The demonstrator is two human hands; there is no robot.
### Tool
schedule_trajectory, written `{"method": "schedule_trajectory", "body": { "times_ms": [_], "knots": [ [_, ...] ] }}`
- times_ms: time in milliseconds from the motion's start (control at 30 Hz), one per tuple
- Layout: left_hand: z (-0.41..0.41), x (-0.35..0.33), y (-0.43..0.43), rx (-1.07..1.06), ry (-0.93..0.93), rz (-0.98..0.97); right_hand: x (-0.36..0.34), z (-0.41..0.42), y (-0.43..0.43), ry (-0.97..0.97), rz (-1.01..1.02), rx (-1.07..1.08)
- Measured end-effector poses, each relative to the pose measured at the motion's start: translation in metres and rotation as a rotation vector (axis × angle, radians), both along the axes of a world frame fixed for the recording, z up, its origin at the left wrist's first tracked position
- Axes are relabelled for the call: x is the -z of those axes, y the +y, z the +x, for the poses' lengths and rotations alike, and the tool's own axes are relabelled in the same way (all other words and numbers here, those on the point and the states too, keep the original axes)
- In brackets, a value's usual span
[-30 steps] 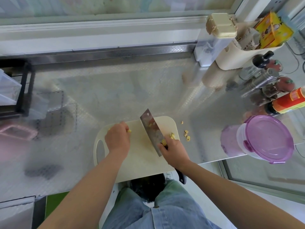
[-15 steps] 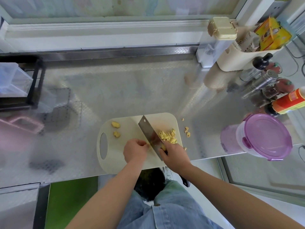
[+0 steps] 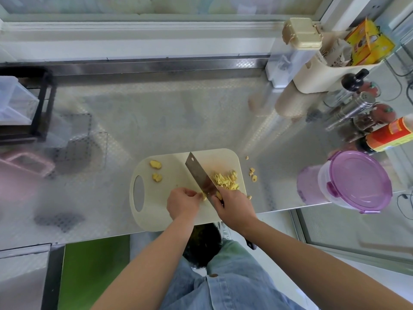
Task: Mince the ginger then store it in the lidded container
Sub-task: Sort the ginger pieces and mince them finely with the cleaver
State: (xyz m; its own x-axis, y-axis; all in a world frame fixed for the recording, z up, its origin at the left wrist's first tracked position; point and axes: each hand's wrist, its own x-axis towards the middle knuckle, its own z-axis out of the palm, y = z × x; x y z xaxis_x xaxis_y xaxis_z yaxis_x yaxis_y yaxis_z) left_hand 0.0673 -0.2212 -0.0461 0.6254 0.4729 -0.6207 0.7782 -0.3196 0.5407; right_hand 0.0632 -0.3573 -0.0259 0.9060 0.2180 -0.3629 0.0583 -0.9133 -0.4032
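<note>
A cream cutting board lies at the near edge of the steel counter. My right hand grips the handle of a cleaver, whose blade stands on the board. To the blade's right lies a pile of cut ginger strips. My left hand pinches a small ginger piece against the blade's left side. Two ginger slices lie at the board's far left. The clear container with a purple lid stands shut at the right.
Loose ginger bits lie on the counter right of the board. Bottles, a shaker and a cream caddy crowd the back right. A black rack and a pink tray are at the left.
My left hand left two slices at the board's far left, came back to the blade and took a small piece. The cleaver shifted slightly right, uncovering the cut pile.
</note>
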Motion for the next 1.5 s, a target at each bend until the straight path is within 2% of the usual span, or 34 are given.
{"method": "schedule_trajectory", "body": {
  "times_ms": [467,767,933,1167,1333,1500],
  "knots": [
    [0.0,0.007,0.002,0.052,-0.014,0.015,-0.007,0.004,0.0,0.019,-0.023,-0.04],
    [0.002,0.001,0.002,0.179,-0.119,0.116,-0.006,0.003,-0.003,0.014,-0.037,0.008],
    [0.002,0.002,0.006,0.367,-0.267,0.172,-0.006,0.006,-0.007,0.037,-0.001,0.059],
    [-0.005,0.004,0.005,0.53,-0.275,0.339,-0.004,0.013,-0.008,0.045,0.018,0.038],
    [-0.001,0.006,0.011,0.62,-0.348,0.345,-0.002,0.009,-0.009,0.036,0.008,-0.007],
    [-0.002,0.006,0.015,0.583,-0.35,0.293,0.0,0.006,-0.009,0.016,-0.005,0.029]
  ]
}}
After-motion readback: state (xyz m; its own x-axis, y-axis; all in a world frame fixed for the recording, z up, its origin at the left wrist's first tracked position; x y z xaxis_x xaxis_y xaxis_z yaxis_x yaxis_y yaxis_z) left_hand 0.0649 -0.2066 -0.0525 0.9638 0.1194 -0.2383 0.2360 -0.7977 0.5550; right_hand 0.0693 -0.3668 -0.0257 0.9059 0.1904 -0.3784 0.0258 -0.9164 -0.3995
